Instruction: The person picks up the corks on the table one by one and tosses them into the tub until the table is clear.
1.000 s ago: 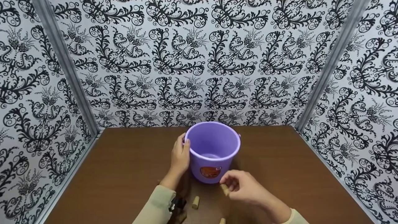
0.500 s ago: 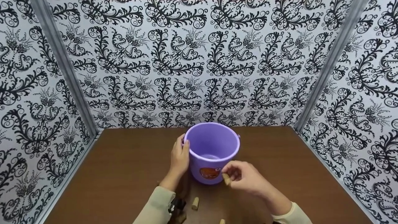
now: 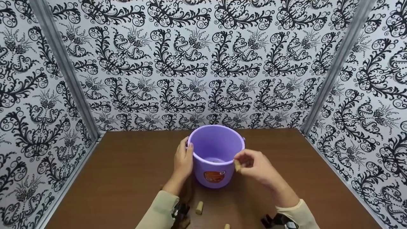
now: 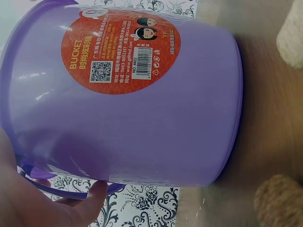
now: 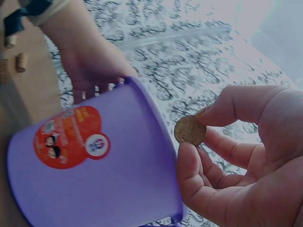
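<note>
A purple bucket (image 3: 202, 168) stands upright on the brown table, its open top tilted into view and a red-orange label (image 4: 120, 52) on its front. My left hand (image 3: 183, 160) grips its left side near the rim, with the thumb (image 4: 97, 198) against the outer wall by the handle. Between thumb and fingertips, my right hand (image 3: 259, 168) pinches a tapered cork stopper (image 3: 237, 165) just outside the front right of the rim. The right wrist view shows the round end of that cork (image 5: 190, 130) beside the rim. Most of the bucket's floor is hidden.
Another cork stopper (image 3: 199, 208) lies in front of the bucket, and one more cork (image 3: 227, 226) shows at the bottom edge of the head view. A brown cork piece (image 4: 279, 201) lies near my left wrist. Patterned walls (image 3: 197, 79) close off the back and sides.
My right hand has risen with the cork, from low at the bucket's front right up to the rim. The left hand and bucket have hardly moved.
</note>
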A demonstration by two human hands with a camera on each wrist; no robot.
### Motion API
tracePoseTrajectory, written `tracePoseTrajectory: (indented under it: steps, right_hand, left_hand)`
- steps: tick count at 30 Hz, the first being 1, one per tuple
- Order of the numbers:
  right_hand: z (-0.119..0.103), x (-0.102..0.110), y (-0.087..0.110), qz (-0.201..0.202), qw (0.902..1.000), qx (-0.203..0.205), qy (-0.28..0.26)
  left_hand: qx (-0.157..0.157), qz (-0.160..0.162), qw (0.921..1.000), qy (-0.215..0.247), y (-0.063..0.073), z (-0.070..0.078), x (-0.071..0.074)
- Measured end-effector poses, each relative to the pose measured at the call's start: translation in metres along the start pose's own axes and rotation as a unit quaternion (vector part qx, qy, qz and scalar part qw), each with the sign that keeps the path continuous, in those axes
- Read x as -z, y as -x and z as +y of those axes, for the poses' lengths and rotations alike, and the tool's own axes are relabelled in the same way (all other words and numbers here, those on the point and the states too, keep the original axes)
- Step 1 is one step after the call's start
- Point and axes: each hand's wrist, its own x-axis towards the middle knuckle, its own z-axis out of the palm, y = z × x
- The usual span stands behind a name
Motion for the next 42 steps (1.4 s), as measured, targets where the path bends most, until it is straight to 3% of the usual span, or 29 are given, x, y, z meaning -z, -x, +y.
tracePoseTrajectory:
  steps: [10,20,29,42]
  right_hand:
    - [-0.008,0.004,-0.017,0.020,0.9995,-0.001,0.024]
    - [-0.019,0.000,-0.045,0.015,0.9947,-0.018,0.100]
    - [-0.020,0.014,-0.068,0.034,0.9949,-0.039,0.086]
    - [-0.006,0.005,-0.089,0.044,0.9922,-0.078,0.087]
  left_hand:
    - [-0.001,0.003,1.0000,0.002,-0.002,0.003,-0.003]
    - [0.002,0.001,0.9999,-0.011,-0.003,0.005,0.000]
    - [0.000,-0.001,0.9999,-0.014,-0.005,0.004,0.000]
    - [0.010,0.005,0.9999,-0.005,0.000,0.000,-0.003]
